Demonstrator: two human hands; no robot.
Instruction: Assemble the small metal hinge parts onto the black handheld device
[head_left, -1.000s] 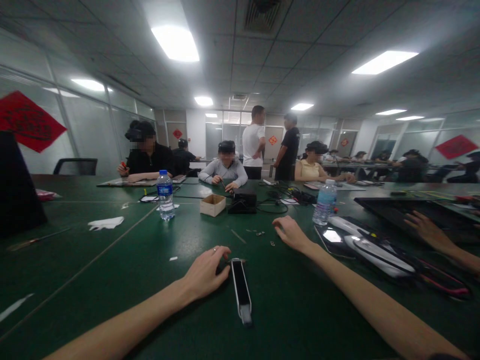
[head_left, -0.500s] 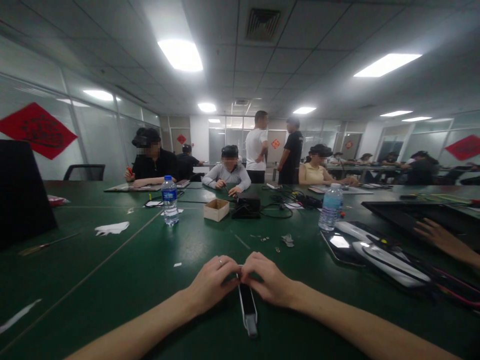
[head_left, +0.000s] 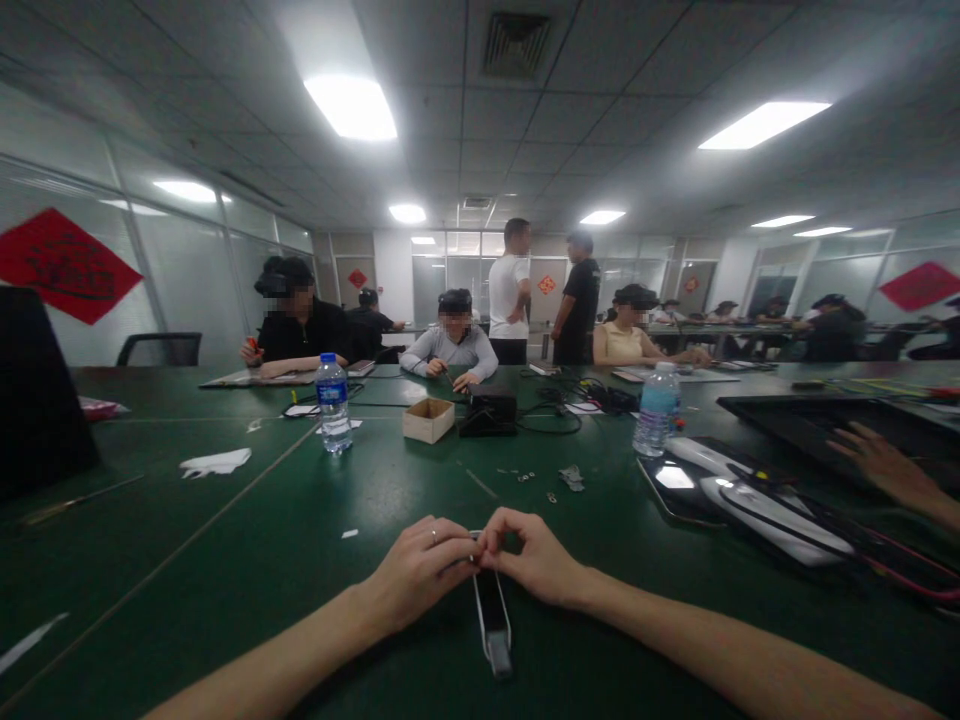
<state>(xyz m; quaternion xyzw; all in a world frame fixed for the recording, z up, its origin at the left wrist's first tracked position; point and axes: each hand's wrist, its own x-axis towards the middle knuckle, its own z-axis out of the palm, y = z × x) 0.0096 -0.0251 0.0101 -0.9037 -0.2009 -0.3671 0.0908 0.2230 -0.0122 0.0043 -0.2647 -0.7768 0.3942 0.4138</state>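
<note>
A slim, long device (head_left: pixel 493 605) with a white rim, a dark middle and a grey near end lies on the green table in front of me. At its far end my left hand (head_left: pixel 427 562) and my right hand (head_left: pixel 529 556) meet, fingertips against fingertips. Thumb and fingers of each hand are pinched together; whatever is between them is too small or hidden to make out. The hands cover part of the device's far end. Just beyond them lie several small metal bits (head_left: pixel 551 497) and a crumpled grey scrap (head_left: pixel 571 478).
Water bottles stand at left (head_left: pixel 334 405) and right (head_left: pixel 655 410). An open cardboard box (head_left: pixel 429 421) sits ahead beside a black stand (head_left: pixel 487 412). To the right are a white-and-black device (head_left: pixel 780 520) and another person's hand (head_left: pixel 885 465) over a black tray (head_left: pixel 765 410).
My right hand's fingers have lifted and drawn into a tighter pinch, with the knuckles more arched. My left fingers lie flatter over the device's far end. The view has shifted slightly.
</note>
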